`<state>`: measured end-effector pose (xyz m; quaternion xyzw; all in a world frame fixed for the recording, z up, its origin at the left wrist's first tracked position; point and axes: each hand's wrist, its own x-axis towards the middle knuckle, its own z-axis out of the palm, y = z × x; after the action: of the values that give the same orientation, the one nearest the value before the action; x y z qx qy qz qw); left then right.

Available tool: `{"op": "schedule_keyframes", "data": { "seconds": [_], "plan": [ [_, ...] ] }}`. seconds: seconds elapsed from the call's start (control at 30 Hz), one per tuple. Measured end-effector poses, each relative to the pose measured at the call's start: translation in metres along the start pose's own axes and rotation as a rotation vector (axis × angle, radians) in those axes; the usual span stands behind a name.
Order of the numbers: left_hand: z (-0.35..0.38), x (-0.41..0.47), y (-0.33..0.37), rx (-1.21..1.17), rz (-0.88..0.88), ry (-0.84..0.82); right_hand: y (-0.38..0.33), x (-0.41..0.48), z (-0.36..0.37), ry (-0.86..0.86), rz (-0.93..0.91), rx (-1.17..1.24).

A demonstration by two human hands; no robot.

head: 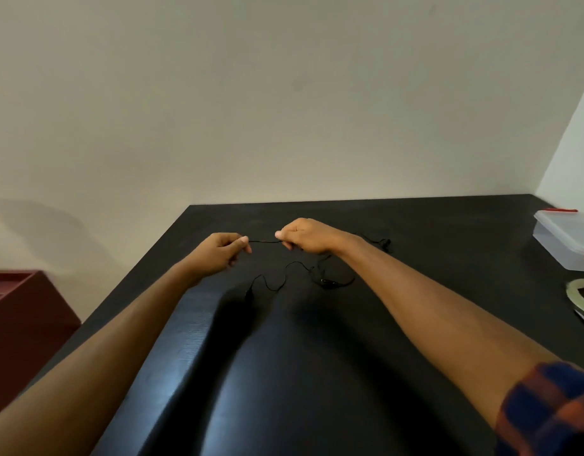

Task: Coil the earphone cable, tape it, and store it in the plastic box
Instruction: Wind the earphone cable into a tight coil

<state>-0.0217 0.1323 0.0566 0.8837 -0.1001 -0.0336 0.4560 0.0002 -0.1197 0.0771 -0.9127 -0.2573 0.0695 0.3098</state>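
**Cable uncoiled: task at its opening stage**

Nearest the camera, a plaid sleeve (547,409) in blue and orange is pushed up the right forearm; the left forearm is bare. Both arms reach forward over a black tabletop (317,373), matt with a faint grain and a dull sheen close in.

At the right edge lies a roll of tape (580,299), pale, translucent and ring-shaped, only partly in frame. A thin pale object just nearer than it cannot be identified.

The cable (264,241) is thin, black and limp. Most of it lies in loose, irregular bends on the tabletop between the forearms, with a small in-line lump on one loop. What appear to be the earbuds rest beyond the right wrist.

The left hand (223,250) pinches the cable between thumb and forefinger. The right hand (304,236) is curled and grips it likewise. A short length runs nearly straight between the two, raised off the surface.

Further right stands the box (563,240), clear plastic, rectangular, with red clips and its lid on, well apart from the hands. A red-brown crate (21,324) sits below the tabletop at left, against a plain off-white wall (284,93).

Assessment: no coil has been formed, no tape applied and nothing stored. All three steps remain.
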Motion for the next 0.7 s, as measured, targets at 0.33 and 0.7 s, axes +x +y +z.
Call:
{"op": "schedule_keyframes", "data": {
  "seconds": [0.33, 0.7],
  "plan": [
    [-0.018, -0.004, -0.052, 0.704, -0.014, 0.174, 0.009, 0.013, 0.018, -0.073, -0.023, -0.235],
    [0.04, -0.009, -0.022, 0.508, 0.155, 0.09, -0.008, 0.042, 0.055, -0.107, -0.055, -0.413]
  ]
}}
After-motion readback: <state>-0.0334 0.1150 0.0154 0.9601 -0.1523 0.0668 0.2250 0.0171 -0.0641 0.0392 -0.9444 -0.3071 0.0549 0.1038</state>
